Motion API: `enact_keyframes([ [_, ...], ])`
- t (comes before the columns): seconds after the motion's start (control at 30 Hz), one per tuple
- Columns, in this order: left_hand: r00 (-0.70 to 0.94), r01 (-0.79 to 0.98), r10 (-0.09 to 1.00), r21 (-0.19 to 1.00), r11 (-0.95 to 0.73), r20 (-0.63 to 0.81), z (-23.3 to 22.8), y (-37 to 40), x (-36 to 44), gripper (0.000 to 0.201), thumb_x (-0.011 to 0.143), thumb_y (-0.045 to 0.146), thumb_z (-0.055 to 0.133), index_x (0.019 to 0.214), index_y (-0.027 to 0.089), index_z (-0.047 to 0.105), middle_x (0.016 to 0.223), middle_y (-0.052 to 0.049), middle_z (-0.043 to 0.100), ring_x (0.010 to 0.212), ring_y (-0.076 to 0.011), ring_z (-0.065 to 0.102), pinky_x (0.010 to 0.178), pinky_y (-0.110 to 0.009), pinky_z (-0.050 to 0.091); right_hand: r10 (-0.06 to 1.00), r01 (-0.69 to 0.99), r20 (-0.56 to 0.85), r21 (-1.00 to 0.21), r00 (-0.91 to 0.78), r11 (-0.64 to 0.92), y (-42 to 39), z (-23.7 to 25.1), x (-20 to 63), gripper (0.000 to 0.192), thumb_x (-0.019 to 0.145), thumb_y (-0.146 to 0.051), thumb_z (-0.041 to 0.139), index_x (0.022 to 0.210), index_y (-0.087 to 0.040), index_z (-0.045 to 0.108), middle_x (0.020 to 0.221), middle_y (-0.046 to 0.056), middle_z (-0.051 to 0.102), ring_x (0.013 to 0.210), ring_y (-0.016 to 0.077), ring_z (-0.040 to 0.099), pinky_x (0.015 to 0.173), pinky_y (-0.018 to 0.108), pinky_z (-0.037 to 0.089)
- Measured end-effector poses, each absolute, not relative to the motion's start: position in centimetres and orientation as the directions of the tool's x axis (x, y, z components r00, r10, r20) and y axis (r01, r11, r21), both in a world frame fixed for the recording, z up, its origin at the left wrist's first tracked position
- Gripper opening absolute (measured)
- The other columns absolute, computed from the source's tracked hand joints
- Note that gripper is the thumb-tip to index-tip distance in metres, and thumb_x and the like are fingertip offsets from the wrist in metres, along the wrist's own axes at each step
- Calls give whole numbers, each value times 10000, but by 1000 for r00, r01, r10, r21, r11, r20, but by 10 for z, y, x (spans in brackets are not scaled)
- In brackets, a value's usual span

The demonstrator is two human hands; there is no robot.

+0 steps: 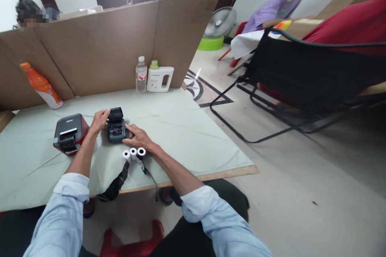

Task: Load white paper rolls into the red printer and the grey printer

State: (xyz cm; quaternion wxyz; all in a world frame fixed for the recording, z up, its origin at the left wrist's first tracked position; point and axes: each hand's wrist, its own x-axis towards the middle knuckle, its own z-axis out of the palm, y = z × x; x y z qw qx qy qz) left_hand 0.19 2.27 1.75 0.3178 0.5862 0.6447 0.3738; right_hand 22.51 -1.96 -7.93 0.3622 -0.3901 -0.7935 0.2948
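Printers: 2, small dark printer [116, 129] lid-up mid-table, red printer [70, 132] left | paper rolls [133, 153]: 3, near edge | bottles: 3 | left hand [98, 121] fingers resting on dark printer's lid corner, right hand [137, 136] flat against its side, neither clenched

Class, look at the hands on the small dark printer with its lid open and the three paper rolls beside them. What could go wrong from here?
1. The three paper rolls lie loose near the table edge, just under the right hand; a nudge from the wrist might roll them off.
2. The strap and thin cable hang over that edge and could snag a knee, possibly dragging things off.
3. The left hand touches the small printer by its open lid; pressing there might strain the hinge.
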Motion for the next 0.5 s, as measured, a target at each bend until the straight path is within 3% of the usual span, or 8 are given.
enact_keyframes([
  [0.13, -155, 565, 988, 821, 80, 10, 18, 31, 2, 453, 938, 558, 577, 1030, 134, 706, 910, -91, 721, 724, -193, 662, 583, -247, 506, 827, 382, 360, -758, -431, 529, -19, -80, 225, 696, 809, -389, 809, 1451, -258, 574, 993, -1, 610, 745, 153, 582, 787, 326, 517],
  [0.27, -145, 618, 987, 785, 35, 70, 14, 16, -10, 448, 812, 284, 667, 1234, 138, 695, 1171, -132, 729, 940, -234, 696, 779, -307, 570, 829, 380, 360, -760, -429, 527, -19, -79, 224, 703, 803, -382, 814, 1451, -250, 577, 998, 3, 610, 742, 151, 579, 785, 326, 515],
  [0.37, 52, 676, 984, 719, -161, 172, 9, -5, -21, 539, 706, 162, 630, 1238, 175, 722, 1339, -126, 671, 1122, -260, 665, 919, -347, 570, 829, 378, 356, -763, -431, 525, -19, -80, 224, 705, 812, -399, 807, 1461, -260, 571, 1023, 11, 619, 753, 155, 584, 793, 329, 519],
  [0.5, 331, 628, 931, 701, -338, 153, 5, -21, -29, 545, 680, 157, 615, 1202, 229, 753, 1496, -111, 558, 1340, -299, 555, 869, -343, 596, 829, 379, 356, -763, -431, 524, -19, -82, 225, 713, 815, -408, 808, 1468, -255, 564, 1037, 18, 627, 753, 159, 589, 803, 338, 527],
])
